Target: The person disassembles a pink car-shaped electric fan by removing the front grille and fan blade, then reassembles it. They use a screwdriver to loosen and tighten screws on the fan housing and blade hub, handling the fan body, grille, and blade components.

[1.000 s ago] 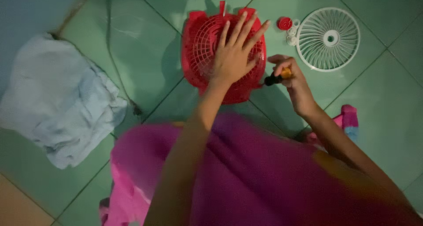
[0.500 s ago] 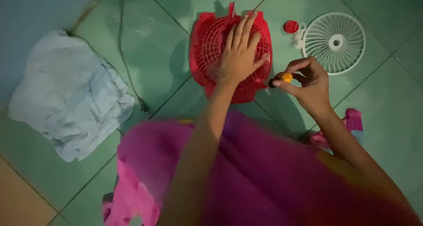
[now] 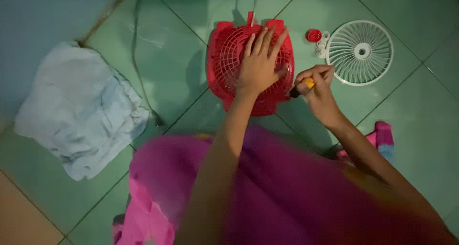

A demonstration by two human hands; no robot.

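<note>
1. Head view, looking straight down: we see a red fan housing (image 3: 250, 63) lying flat on the green tiled floor (image 3: 191, 15), its grille facing up.
2. Our left hand (image 3: 259, 65) lies on top of the housing, palm down, fingers spread and straight, pressing on the grille rather than gripping anything.
3. Our right hand (image 3: 319, 93) sits at the housing's right edge, fingers curled tight around a small tool with a yellow handle and a dark tip (image 3: 302, 87); the dark tip points at the housing's right side, and we cannot tell whether it touches.
4. A white round fan grille (image 3: 361, 52) lies flat on the floor to the right of the housing, apart from it.
5. Between the two sit a small red cap (image 3: 313, 35) and a few small white parts (image 3: 322, 45), the white ones just beside the grille's rim.
6. A crumpled pale blue cloth (image 3: 79, 108) lies well to the left on the floor.
7. A thin dark cord (image 3: 136, 58) runs across the tiles between cloth and housing.
8. Pink clothing (image 3: 267, 192), blurred, fills the lower part of the view.
</note>
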